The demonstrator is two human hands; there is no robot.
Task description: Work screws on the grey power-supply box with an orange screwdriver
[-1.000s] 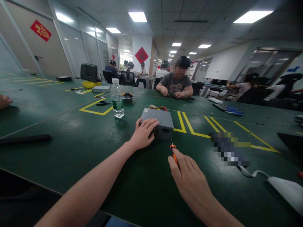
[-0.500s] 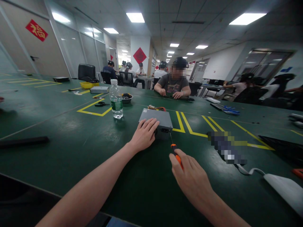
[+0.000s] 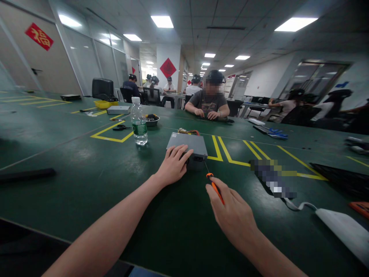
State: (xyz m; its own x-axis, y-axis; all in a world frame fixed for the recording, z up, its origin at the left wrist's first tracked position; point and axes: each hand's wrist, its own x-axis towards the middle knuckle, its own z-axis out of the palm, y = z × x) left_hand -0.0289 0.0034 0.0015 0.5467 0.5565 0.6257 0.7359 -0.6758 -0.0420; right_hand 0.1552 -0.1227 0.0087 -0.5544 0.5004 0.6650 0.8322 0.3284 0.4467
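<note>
A grey metal computer power supply (image 3: 191, 143) lies on the green table, its bundle of coloured wires (image 3: 187, 132) at the far side and a socket on the side facing me. My left hand (image 3: 174, 163) rests on its near left part, fingers stretched out over the top edge. In my right hand (image 3: 232, 204) is a screwdriver (image 3: 216, 187) with an orange and black handle. Its thin shaft points up at the near right corner of the power supply. Whether the tip touches a screw there is too small to tell.
A water bottle (image 3: 139, 123) stands left of the power supply, with a metal bowl (image 3: 152, 120) behind it. To the right lie a blurred-out dark object (image 3: 269, 179), a white cable and a white device (image 3: 344, 231). A co-worker (image 3: 207, 102) sits across the table.
The whole view has shifted slightly, so things appear a little further left. Both hands keep nearly the same places, the left on the power supply and the right around the screwdriver.
</note>
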